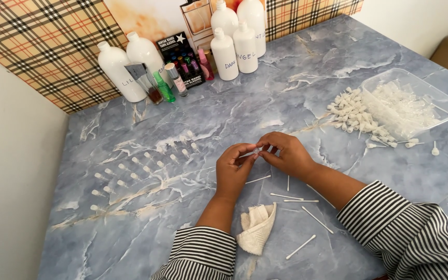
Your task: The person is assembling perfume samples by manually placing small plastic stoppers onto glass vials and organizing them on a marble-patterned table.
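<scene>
Both hands meet above the middle of the marbled blue worktop (307, 78). The left hand (233, 171) and right hand (285, 154) pinch a tiny clear vial (255, 151) between their fingertips; its long axis is too small to tell. White bottles (234, 49) with handwritten labels stand along the far edge beside a black box (175, 49). A clear tray (416, 101) sits near the right edge.

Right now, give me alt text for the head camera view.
Two hands, left hand and right hand, pinch a tiny clear piece between fingertips over a blue marbled table. Thin white sticks and a folded cloth lie near the striped sleeves; white bottles stand at the back, a clear tray at right.
</scene>
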